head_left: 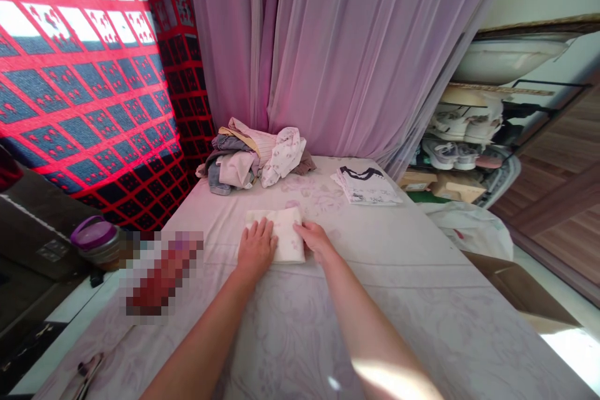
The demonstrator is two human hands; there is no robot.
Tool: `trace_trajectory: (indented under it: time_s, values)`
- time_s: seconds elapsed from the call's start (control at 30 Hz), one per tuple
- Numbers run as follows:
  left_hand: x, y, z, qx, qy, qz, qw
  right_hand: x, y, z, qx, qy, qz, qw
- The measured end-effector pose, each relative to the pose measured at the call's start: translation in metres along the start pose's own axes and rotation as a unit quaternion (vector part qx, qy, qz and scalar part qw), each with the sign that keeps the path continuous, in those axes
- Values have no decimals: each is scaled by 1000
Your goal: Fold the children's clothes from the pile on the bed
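A cream cloth with a faint print [285, 236] lies folded into a neat rectangle on the bed-like surface in front of me. My left hand [257, 244] rests flat on its left part, fingers stretched out. At the right edge, my right hand [315, 239] grips the cloth, thumb on top and the other fingers partly hidden at the side. Farther back on the right lies a folded white shirt with a dark neckline [368, 186]. A loose heap of clothes [257, 156] in pink, grey and white sits at the back left.
A pale patterned sheet [403, 300] covers the surface. Lilac curtains [347, 50] hang behind it. To the left are a red-checked curtain [84, 94] and a purple-lidded container [96, 237]. Shoes [450, 153] stand on a rack at right, above an open cardboard box [515, 287].
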State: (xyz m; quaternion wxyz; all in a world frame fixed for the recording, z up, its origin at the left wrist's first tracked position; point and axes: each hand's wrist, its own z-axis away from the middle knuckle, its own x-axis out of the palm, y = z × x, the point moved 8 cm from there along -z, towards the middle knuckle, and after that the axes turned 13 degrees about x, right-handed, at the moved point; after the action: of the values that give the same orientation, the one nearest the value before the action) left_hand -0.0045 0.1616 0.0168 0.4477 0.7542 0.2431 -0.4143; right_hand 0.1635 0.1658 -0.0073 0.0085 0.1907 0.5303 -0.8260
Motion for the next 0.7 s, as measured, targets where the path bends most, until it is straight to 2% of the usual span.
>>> trace_trajectory:
  time_s: [0.1,0.17,0.23,0.33,0.37,0.43,0.5,0.53,0.6,0.63,0.7]
  values:
    - [-3,3,1,-2,14,-3,1000,17,-6,6,40,-45,5,998]
    - [-6,4,2,0,25,3,1000,17,-15,10,45,-41,7,998]
    - [-11,3,4,7,38,15,999,6,-32,13,38,-23,10,999]
    - [-25,-7,11,0,88,57,994,-34,-81,21,-19,34,51,998]
    - [-29,-12,14,-9,106,77,991,-50,-106,28,-79,79,123,986]
    - [-34,-23,20,-34,131,118,984,-70,-149,47,-183,153,261,936]
    - [-32,-31,26,-58,140,152,977,-72,-168,66,-252,187,366,876]
    - [-30,-34,28,-69,143,163,974,-67,-166,74,-279,190,407,849]
    - [-26,-38,32,-83,147,176,970,-47,-141,85,-317,166,472,806]
    - [-25,-38,33,-85,150,179,969,-36,-119,87,-319,146,496,794]
    - [-23,-36,35,-81,158,189,966,-16,-71,89,-312,92,520,790]
